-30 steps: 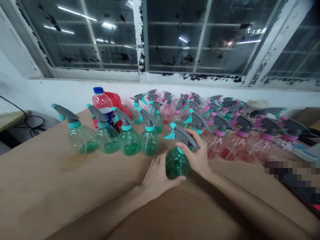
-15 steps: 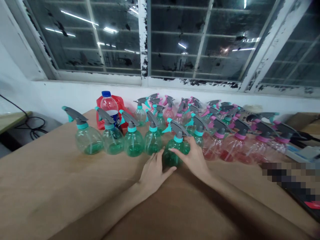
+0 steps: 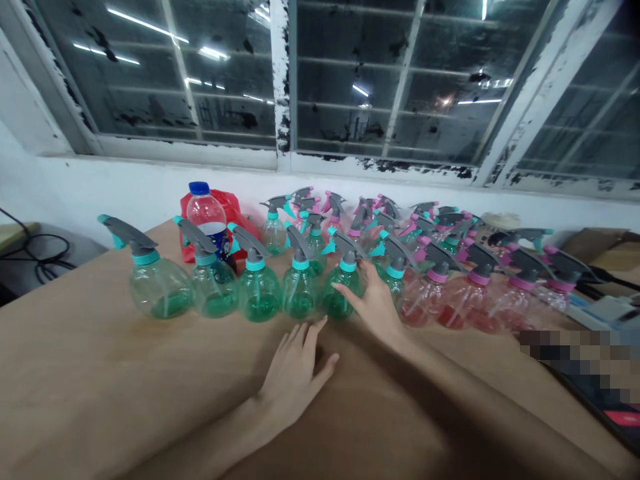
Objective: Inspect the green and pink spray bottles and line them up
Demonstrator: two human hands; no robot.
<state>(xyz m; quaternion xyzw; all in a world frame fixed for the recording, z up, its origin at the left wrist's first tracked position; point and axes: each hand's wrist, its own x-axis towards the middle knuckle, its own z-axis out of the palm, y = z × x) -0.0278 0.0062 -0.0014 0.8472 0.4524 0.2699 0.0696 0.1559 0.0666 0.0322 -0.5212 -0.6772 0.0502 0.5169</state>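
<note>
A green spray bottle (image 3: 336,300) with a grey and turquoise trigger head stands upright in the front row. My right hand (image 3: 375,303) grips it from the right, thumb across the front and fingers partly hidden behind. Just in front of the row, my left hand (image 3: 295,367) is open over the table, its fingers stretched out and holding nothing. To the left stand more green bottles, the nearest being a spray bottle (image 3: 300,293) with green liquid low inside. Right of my right hand is a pink spray bottle (image 3: 425,293).
Behind the front row, more green and pink spray bottles crowd towards the wall. A large blue-capped bottle (image 3: 205,213) stands by a red plastic bag (image 3: 235,212) at the back left. Black cables (image 3: 47,257) hang off to the left; a cardboard box (image 3: 607,243) sits far right.
The green bottle has moved back into line with the front row, my right hand still on it. My left hand has come away from it, towards me and to the left.
</note>
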